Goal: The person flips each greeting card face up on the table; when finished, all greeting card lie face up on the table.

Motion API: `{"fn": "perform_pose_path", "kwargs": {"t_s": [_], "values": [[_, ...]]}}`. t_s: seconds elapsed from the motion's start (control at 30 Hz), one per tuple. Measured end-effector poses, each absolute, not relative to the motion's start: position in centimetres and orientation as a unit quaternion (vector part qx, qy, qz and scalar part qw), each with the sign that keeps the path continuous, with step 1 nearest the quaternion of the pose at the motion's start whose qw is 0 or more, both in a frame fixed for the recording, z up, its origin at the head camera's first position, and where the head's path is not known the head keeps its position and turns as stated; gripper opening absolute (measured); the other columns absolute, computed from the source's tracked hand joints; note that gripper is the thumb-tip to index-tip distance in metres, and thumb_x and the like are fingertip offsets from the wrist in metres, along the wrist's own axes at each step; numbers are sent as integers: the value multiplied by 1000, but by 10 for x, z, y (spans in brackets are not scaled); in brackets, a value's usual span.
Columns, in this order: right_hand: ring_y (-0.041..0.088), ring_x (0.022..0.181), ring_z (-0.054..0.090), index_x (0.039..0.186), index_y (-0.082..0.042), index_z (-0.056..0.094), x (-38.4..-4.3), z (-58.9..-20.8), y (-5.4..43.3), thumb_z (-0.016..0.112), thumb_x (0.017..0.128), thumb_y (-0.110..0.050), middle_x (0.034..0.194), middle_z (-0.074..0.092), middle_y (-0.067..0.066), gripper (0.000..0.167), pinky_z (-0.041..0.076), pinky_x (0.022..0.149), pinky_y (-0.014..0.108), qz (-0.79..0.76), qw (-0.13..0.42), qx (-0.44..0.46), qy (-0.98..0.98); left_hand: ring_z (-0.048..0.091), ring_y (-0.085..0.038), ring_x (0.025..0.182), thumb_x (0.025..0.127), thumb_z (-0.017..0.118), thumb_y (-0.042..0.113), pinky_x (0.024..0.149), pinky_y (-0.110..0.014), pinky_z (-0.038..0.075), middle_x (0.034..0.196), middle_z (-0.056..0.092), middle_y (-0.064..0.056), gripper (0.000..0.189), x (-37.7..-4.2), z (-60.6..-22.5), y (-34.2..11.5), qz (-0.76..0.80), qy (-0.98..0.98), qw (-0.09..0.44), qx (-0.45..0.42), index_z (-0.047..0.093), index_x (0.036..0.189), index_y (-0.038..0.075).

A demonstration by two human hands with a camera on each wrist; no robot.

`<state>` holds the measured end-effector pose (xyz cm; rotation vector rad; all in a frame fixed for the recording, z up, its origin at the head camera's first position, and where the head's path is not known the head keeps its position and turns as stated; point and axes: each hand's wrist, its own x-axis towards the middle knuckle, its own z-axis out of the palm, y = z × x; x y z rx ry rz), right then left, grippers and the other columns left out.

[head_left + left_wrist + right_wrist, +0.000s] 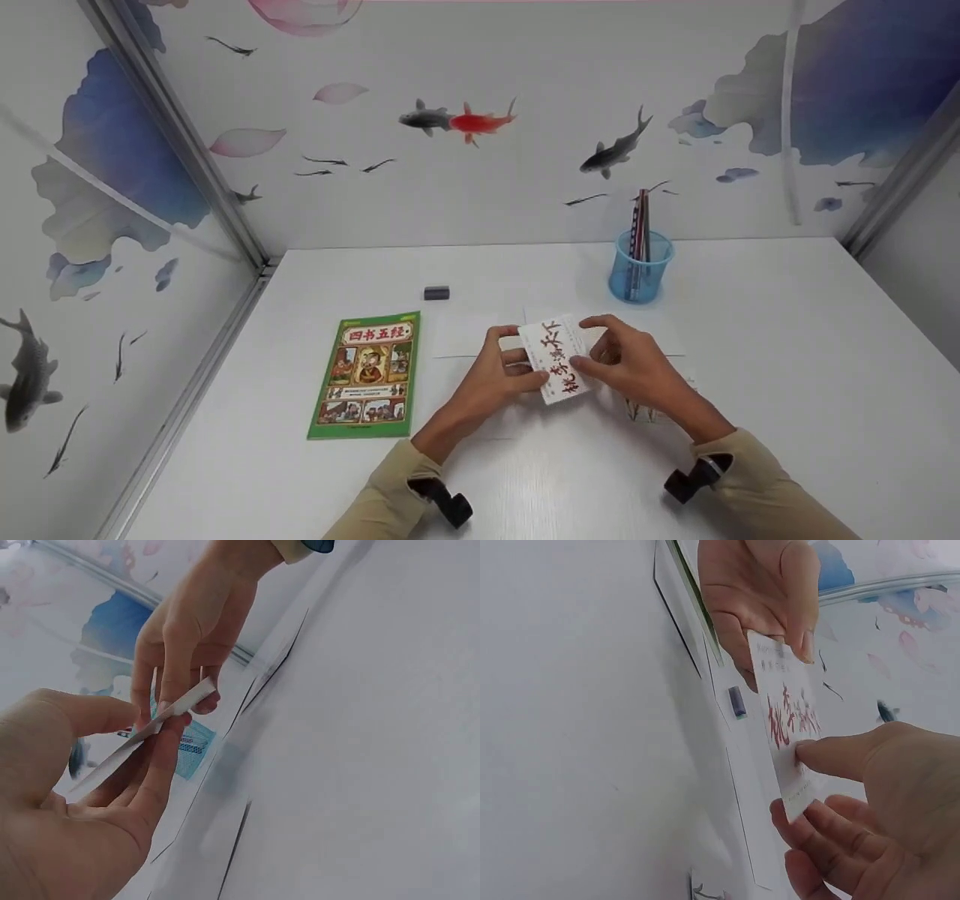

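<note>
A small white card (553,358) with red brush-style characters is held up over the table between both hands. My left hand (501,369) pinches its left edge, thumb on the printed face and fingers behind. On the opposite edge my right hand (637,364) pinches it too, with the thumb pressed on the characters. Seen nearly edge-on in the left wrist view, the card (120,756) looks thin. The right wrist view shows its printed face (784,701) and the right fingertips behind its lower edge. Partly hidden below the right hand lies another card (642,412) with a plant drawing.
A green-bordered comic-style book (366,379) lies to the left. Behind it is a small dark grey block (436,292). A blue mesh cup (639,279) with pencils stands at the back right. White paper (472,337) lies on the table beyond the hands.
</note>
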<state>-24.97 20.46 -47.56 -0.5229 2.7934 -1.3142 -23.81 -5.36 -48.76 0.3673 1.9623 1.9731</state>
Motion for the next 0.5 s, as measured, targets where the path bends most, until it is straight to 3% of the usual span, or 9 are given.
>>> {"fn": "perform_pose_path", "kwargs": {"t_s": [0.1, 0.2, 0.3, 0.4, 0.5], "values": [[18, 84, 71, 153, -11, 53, -250, -475, 204, 87, 94, -32, 98, 76, 5, 71, 58, 73, 29, -420, 11, -153, 895, 76, -26, 116, 102, 72, 12, 92, -35, 64, 135, 74, -17, 59, -239, -488, -54, 694, 692, 150, 130, 41, 152, 10], [25, 107, 73, 160, -14, 46, -249, -474, 202, 89, 91, -37, 123, 74, 11, 84, 62, 88, 39, -417, -1, -163, 894, 77, -20, 108, 109, 65, 17, 86, -28, 61, 129, 78, -13, 41, -239, -487, -55, 670, 715, 139, 141, 54, 147, 11], [30, 132, 64, 164, -19, 43, -246, -473, 199, 92, 89, -32, 151, 63, 11, 90, 60, 102, 48, -415, -19, -207, 886, 75, -15, 100, 112, 61, 24, 81, -25, 57, 124, 79, -10, 35, -237, -487, -54, 643, 736, 135, 161, 62, 146, 14], [28, 142, 58, 163, -24, 47, -243, -472, 198, 91, 90, -22, 161, 56, 4, 85, 58, 106, 48, -409, -22, -268, 872, 73, -12, 96, 114, 58, 30, 79, -24, 56, 124, 78, -7, 33, -236, -488, -53, 622, 751, 130, 177, 68, 143, 17], [22, 135, 61, 155, -27, 58, -240, -472, 197, 88, 92, -16, 154, 62, -3, 71, 62, 99, 43, -400, -11, -302, 865, 72, -12, 100, 113, 60, 34, 82, -26, 57, 128, 76, -4, 32, -235, -489, -52, 606, 765, 121, 181, 71, 140, 21]]}}
